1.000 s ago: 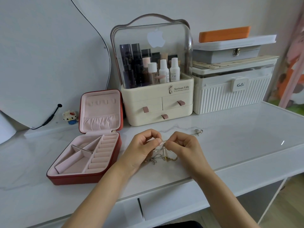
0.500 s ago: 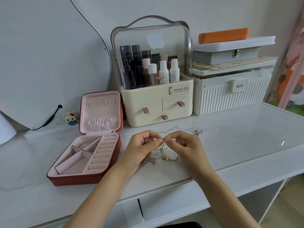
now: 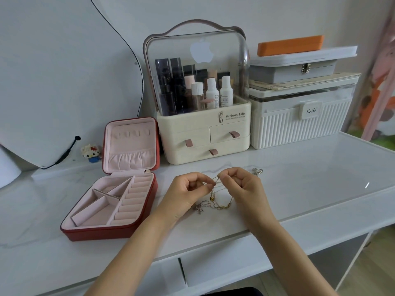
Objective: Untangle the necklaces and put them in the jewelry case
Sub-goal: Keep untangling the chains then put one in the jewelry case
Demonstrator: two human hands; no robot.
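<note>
Our left hand (image 3: 188, 192) and right hand (image 3: 243, 186) pinching the necklaces (image 3: 215, 201), chains now lifted higher, tangle trailing near the table's (image 3: 310, 189) front edge, jewelry case (image 3: 111, 233) unmoved

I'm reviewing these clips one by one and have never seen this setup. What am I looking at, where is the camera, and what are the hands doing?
There is no machine here: a person wears a camera on the head, so the single view looks forward and down at their own two hands. The left hand and right hand each pinch thin chains of the tangled necklaces, which hang down to the white desk. To the left lies the open red jewelry case, its pink compartments showing nothing inside. Another small silver piece lies beyond the right hand. At the back stand a cosmetics organiser and a white ribbed box.
</note>
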